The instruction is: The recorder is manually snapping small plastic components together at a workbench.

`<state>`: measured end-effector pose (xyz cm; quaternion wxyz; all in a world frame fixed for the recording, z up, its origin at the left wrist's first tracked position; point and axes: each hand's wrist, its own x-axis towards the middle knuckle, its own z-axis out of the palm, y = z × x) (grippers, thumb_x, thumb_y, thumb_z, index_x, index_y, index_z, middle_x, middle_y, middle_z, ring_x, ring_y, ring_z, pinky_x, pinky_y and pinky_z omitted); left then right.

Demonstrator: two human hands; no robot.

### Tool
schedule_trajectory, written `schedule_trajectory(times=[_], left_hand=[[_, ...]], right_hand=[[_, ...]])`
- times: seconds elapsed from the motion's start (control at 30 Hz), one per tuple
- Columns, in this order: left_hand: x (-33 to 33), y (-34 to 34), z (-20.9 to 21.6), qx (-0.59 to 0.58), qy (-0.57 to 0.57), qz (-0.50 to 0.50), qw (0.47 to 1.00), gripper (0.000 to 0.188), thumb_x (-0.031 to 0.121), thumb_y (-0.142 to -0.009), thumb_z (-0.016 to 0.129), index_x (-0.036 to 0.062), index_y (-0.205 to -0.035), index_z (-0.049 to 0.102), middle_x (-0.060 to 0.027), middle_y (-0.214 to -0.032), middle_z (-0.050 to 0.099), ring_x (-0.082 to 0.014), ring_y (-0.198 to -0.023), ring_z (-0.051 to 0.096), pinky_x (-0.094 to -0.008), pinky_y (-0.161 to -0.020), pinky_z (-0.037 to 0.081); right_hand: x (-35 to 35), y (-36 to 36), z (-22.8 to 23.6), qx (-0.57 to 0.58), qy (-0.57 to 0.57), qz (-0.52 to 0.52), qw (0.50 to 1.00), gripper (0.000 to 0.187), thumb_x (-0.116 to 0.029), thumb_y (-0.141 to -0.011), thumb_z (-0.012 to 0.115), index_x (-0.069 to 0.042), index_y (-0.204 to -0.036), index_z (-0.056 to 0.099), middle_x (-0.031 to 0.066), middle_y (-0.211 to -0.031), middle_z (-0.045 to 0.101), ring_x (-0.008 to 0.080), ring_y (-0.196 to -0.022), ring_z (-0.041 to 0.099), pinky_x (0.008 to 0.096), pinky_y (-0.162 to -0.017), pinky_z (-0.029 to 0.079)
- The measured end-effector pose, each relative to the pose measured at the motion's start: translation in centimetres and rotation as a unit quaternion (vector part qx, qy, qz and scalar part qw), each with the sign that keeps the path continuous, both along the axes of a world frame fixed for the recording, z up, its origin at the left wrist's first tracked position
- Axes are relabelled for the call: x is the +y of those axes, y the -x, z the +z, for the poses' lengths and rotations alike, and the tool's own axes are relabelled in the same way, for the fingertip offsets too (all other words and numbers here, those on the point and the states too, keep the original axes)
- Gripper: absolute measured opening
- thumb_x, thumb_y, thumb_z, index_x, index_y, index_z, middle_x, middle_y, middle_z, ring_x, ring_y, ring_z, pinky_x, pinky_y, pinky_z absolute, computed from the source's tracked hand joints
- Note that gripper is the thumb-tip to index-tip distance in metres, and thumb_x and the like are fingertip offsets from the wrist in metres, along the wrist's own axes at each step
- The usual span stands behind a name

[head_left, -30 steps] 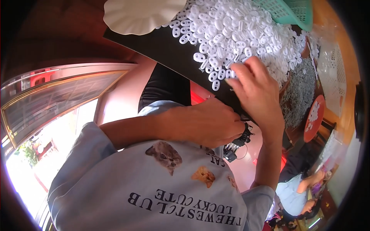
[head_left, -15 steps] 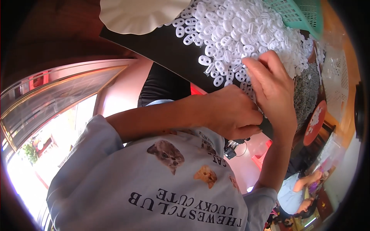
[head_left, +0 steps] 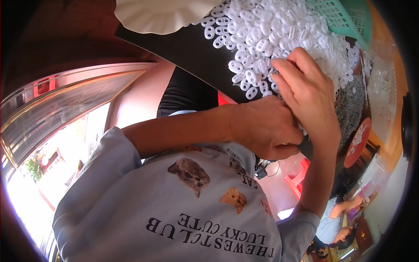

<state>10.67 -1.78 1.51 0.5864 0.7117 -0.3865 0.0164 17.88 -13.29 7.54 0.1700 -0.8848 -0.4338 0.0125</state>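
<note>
Left hand (head_left: pixel 269 125) has moved in beside the right hand (head_left: pixel 309 95), curled, contents hidden; white pieces (head_left: pixel 279 32) lie heaped on the board (head_left: pixel 196 54), plenty left loose, none visibly done; the right hand's narrowed fingers meet their near edge, hold unclear.

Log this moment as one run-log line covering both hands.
left hand: curled, grip hidden | right hand: bent, at white two-hole ovals | mint-green perforated basket: upper right | cream scalloped dish: upper left
</note>
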Motion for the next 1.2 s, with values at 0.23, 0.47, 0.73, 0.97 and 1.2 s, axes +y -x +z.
schedule_trajectory(times=[0.23, 0.47, 0.73, 0.97, 1.2], left_hand=[[0.3, 0.2, 0.0, 0.006, -0.015, -0.043, 0.999, 0.023, 0.023, -0.077, 0.062, 0.0073, -0.06, 0.059, -0.0102, -0.059, 0.058, -0.0324, -0.057, 0.058, -0.0429, -0.051, 0.045], [-0.3, 0.7, -0.7, -0.097, 0.076, -0.015, 0.992, 0.029, 0.018, -0.075, 0.068, 0.0101, -0.057, 0.046, -0.0032, -0.059, 0.047, -0.0249, -0.053, 0.05, -0.0388, -0.046, 0.039], [0.0, 1.2, -0.4, -0.162, 0.114, 0.005, 0.98, 0.035, 0.018, -0.073, 0.07, 0.0118, -0.056, 0.041, -0.0022, -0.059, 0.041, -0.0227, -0.052, 0.045, -0.0359, -0.046, 0.034], [0.8, 1.5, -0.8, -0.152, 0.054, -0.001, 0.987, 0.028, 0.024, -0.07, 0.071, 0.011, -0.054, 0.051, -0.0034, -0.057, 0.05, -0.0258, -0.056, 0.053, -0.0394, -0.05, 0.042], [0.6, 1.3, -1.3, -0.142, 0.059, 0.006, 0.988, 0.03, 0.024, -0.071, 0.071, 0.0112, -0.054, 0.051, -0.0038, -0.056, 0.049, -0.0269, -0.053, 0.053, -0.0397, -0.046, 0.04]], right_hand=[[-0.2, -0.3, -0.2, -0.034, 0.033, 0.003, 0.999, 0.02, -0.001, -0.078, 0.066, -0.004, -0.097, 0.061, 0.0088, -0.083, 0.051, 0.0271, -0.069, 0.056, 0.0373, -0.059, 0.046], [0.2, 0.0, 0.2, 0.002, 0.022, 0.023, 0.999, 0.02, -0.002, -0.076, 0.068, -0.004, -0.095, 0.061, 0.0087, -0.083, 0.051, 0.027, -0.069, 0.057, 0.0374, -0.06, 0.046], [0.3, -0.1, -0.3, -0.064, 0.061, 0.018, 0.996, 0.02, -0.004, -0.077, 0.069, -0.004, -0.096, 0.063, 0.0085, -0.085, 0.052, 0.0273, -0.07, 0.058, 0.038, -0.059, 0.047], [0.2, 0.6, 0.2, -0.037, 0.063, 0.02, 0.997, 0.019, -0.002, -0.077, 0.067, -0.003, -0.095, 0.063, 0.0075, -0.085, 0.052, 0.0265, -0.073, 0.059, 0.0383, -0.06, 0.048], [0.1, 0.4, -0.6, -0.091, 0.084, 0.032, 0.992, 0.017, -0.003, -0.076, 0.068, -0.004, -0.092, 0.062, 0.0071, -0.085, 0.054, 0.0258, -0.078, 0.061, 0.0385, -0.061, 0.049]])
